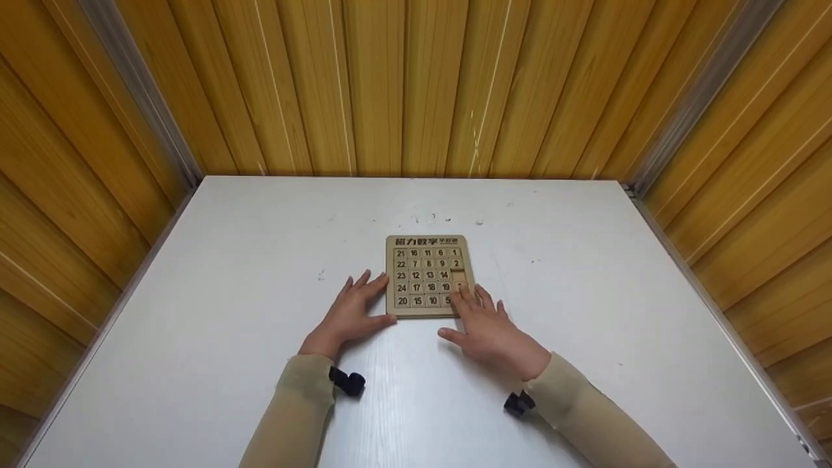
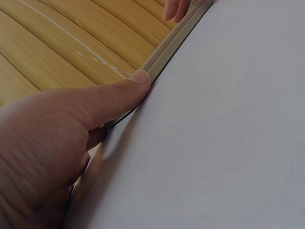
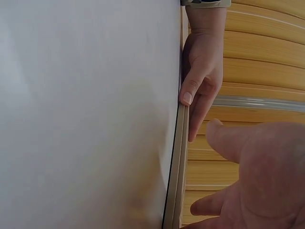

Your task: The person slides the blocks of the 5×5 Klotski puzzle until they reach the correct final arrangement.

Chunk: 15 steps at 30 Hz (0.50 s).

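Note:
A wooden number sliding puzzle lies flat on the white table in the head view. Its numbered tiles sit in rows, with one bare slot near the right side below tile 2. My left hand steadies the puzzle's lower left corner, fingers spread along the left side and thumb at the bottom edge. On the lower right, my right hand rests its fingertips on the tiles, over a partly covered tile that seems to be 3. Its thumb is apart from the board. Both wrist views show the puzzle edge-on.
The white table surrounds the puzzle and has small dark marks behind it. Yellow wood-look panels stand at the back and both sides, with metal posts at the corners. Each sleeve carries a small black device.

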Available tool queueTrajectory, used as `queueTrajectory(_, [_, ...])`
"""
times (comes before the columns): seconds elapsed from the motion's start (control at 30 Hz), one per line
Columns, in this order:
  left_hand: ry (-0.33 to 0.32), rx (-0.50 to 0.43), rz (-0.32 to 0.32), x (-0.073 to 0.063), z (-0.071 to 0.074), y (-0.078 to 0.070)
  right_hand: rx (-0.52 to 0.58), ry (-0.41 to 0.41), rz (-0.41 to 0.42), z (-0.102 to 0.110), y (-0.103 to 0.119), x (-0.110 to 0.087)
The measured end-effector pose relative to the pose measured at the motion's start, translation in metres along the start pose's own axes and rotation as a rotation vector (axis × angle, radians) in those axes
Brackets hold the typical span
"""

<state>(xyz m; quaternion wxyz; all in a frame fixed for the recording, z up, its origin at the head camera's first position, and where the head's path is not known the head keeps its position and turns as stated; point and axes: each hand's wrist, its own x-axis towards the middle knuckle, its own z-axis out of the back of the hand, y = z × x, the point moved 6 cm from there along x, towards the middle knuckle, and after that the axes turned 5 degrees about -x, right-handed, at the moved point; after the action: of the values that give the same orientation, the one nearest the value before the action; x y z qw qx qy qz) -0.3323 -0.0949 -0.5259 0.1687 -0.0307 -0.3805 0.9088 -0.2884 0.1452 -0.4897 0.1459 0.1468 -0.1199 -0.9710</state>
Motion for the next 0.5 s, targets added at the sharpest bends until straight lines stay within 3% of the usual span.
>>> queueTrajectory(0.27, [-0.003,-0.023,0.028,-0.002,0.000,0.000,-0.024,0.006,-0.017,-0.001,-0.002,0.007])
queueTrajectory(0.5, [-0.004,-0.010,0.011,-0.001,0.000,0.001,-0.010,0.004,-0.012,0.000,-0.005,0.020])
